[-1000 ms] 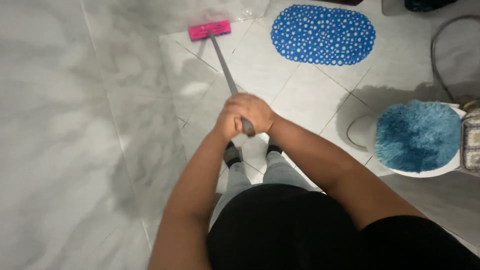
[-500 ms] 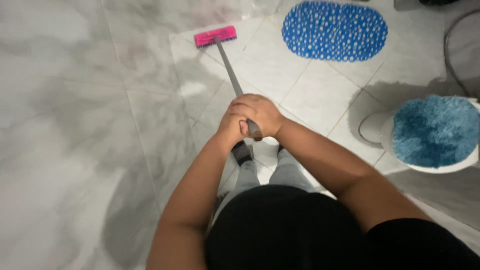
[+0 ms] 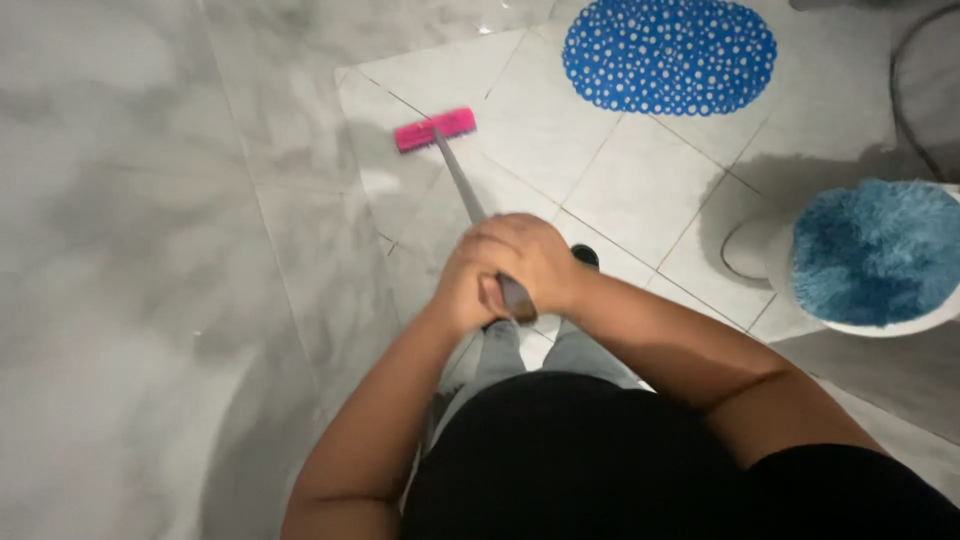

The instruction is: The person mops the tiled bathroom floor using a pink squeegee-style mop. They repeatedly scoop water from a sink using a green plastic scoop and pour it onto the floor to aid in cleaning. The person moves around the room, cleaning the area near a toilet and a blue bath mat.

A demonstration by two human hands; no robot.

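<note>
A grey marble wall point(image 3: 130, 250) fills the left side, meeting a pale tiled floor point(image 3: 640, 190). On the floor lie a blue dotted oval mat point(image 3: 670, 55) and, at right, a toilet with a fluffy blue lid cover point(image 3: 875, 250). Both hands, left hand point(image 3: 470, 285) and right hand point(image 3: 535, 260), are closed together around a grey brush handle point(image 3: 462, 185), whose pink brush head point(image 3: 435, 129) rests on the floor beside the wall.

Dim, even indoor light — small glare spots on the glossy grey marbled floor tiles point(image 3: 640, 190), soft shadows, left side motion-blurred.
</note>
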